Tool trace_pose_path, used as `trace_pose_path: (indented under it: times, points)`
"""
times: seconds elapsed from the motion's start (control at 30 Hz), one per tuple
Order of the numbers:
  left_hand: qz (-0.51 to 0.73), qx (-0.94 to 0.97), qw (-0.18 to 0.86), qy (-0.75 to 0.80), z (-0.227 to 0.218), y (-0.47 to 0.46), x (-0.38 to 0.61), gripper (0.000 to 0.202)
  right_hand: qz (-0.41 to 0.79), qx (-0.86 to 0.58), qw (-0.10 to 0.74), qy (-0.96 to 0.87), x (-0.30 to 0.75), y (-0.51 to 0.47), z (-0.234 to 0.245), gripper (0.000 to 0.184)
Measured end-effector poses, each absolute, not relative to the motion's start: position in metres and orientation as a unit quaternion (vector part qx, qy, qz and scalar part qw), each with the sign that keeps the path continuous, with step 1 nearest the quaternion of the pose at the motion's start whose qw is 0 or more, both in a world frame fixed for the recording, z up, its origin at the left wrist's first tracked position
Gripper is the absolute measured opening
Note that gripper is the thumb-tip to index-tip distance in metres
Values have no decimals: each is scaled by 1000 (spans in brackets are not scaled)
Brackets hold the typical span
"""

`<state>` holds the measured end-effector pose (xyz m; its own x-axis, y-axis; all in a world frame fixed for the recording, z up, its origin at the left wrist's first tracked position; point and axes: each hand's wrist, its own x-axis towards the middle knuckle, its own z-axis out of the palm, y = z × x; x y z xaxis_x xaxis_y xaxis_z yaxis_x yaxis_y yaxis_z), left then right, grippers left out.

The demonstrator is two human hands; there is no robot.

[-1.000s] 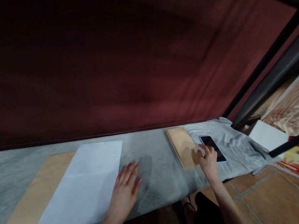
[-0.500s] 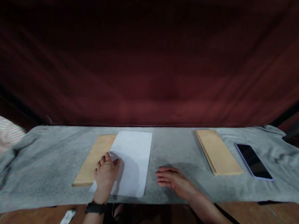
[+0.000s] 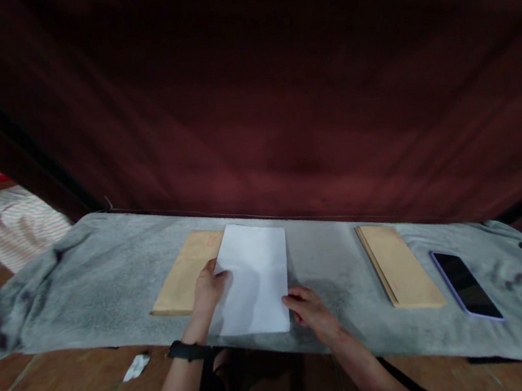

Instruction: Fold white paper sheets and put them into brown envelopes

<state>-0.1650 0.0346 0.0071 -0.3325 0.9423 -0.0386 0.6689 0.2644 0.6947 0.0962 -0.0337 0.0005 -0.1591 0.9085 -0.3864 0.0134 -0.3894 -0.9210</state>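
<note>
A white sheet of paper [image 3: 258,274] lies before me, its left side overlapping a brown envelope [image 3: 185,275]. My left hand [image 3: 210,288] grips the sheet's left edge, thumb on top and fingers going underneath. At the sheet's lower right edge, my right hand [image 3: 307,309] pinches the paper between thumb and fingers. Whether this is one sheet or a few together I cannot tell.
A stack of brown envelopes [image 3: 399,266] lies to the right, beside a phone [image 3: 465,286] with a purple case. Everything rests on a grey cloth [image 3: 102,284] over a long narrow surface. A dark red curtain [image 3: 279,121] hangs behind. A white scrap [image 3: 136,366] is on the tiled floor.
My left hand has gone from lying on the paper to gripping its left edge. My right hand, open beside the sheet before, has closed on its right edge. The view has shifted slightly left.
</note>
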Motion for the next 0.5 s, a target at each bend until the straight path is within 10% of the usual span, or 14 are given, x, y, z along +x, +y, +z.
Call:
trace_pose_path:
  times: [0.5]
  points:
    - [389,546,441,597,-14,32,-52,54,555,-624,248,-491,239,-50,-3,24]
